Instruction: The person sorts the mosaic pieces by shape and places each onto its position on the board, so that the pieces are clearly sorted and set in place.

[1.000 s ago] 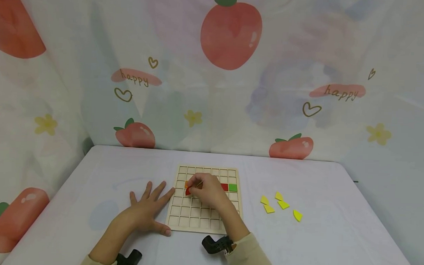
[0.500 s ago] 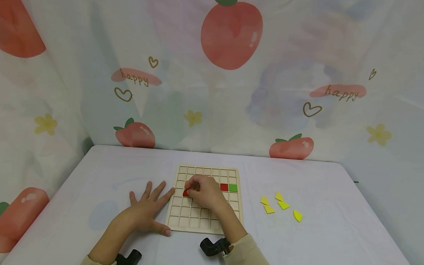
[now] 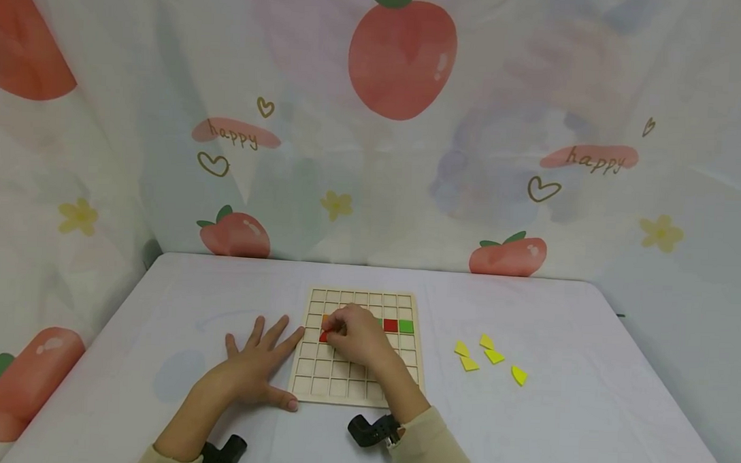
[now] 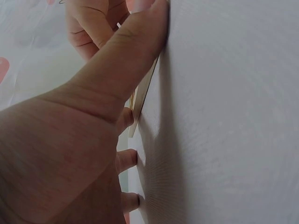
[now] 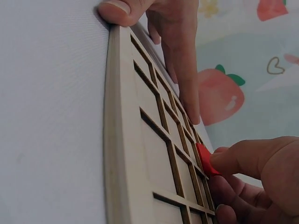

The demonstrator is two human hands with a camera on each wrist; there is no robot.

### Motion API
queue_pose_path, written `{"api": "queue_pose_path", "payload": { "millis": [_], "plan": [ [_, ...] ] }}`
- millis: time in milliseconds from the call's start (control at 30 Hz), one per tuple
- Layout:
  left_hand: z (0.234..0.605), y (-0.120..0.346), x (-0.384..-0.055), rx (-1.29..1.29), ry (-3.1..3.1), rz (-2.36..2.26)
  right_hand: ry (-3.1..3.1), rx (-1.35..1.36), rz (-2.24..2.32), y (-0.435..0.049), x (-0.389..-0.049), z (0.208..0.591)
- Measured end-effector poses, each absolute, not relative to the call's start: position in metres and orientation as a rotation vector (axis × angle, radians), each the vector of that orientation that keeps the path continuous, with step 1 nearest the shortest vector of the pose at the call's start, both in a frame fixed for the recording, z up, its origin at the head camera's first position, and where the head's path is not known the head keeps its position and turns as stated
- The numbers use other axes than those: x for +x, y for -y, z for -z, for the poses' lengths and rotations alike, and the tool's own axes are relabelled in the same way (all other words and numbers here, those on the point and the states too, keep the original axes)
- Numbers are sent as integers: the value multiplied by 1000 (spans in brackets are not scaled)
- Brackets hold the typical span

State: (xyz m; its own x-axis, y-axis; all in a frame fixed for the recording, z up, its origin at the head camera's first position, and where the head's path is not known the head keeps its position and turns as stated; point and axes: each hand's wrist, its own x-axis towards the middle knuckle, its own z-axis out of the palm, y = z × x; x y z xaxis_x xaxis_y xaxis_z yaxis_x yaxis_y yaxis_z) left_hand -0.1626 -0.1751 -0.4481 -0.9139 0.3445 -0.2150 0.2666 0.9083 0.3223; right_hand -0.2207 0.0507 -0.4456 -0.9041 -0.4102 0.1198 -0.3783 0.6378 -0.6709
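A wooden grid board (image 3: 340, 392) with square cells lies on the white table. My right hand (image 3: 359, 337) is over its left middle part, thumb and fingertips pinching a small red piece (image 5: 205, 160) right at a cell, as the right wrist view shows. Spread flat on the table, my left hand (image 3: 246, 370) has its thumb and one fingertip at the board's left edge. One row of the board carries a green tile (image 3: 407, 326), a red tile (image 3: 390, 325) and, at its left, an orange piece (image 3: 325, 319) partly covered by the right fingers. The hand hides the row's middle.
Several yellow pieces (image 3: 519, 376) with pointed corners lie loose on the table (image 3: 560, 429) to the right of the board. A black wrist device (image 3: 372, 431) sits at my right wrist. Behind the table hangs a printed cloth (image 3: 396, 191).
My right hand has shifted slightly left and toward me with the red piece, which now sits lower at its cell. The left hand stays in place.
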Motion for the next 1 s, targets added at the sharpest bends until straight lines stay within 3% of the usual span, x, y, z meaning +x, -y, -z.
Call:
{"api": "queue_pose_path", "payload": {
  "millis": [700, 1000],
  "plan": [
    [449, 175, -162, 460, -2805, -425, -2753, -705, 1079, -53, -221, 442],
    [451, 173, -163, 433, -2809, -399, -2762, -671, 1152, -78, -218, 428]
  ]
}}
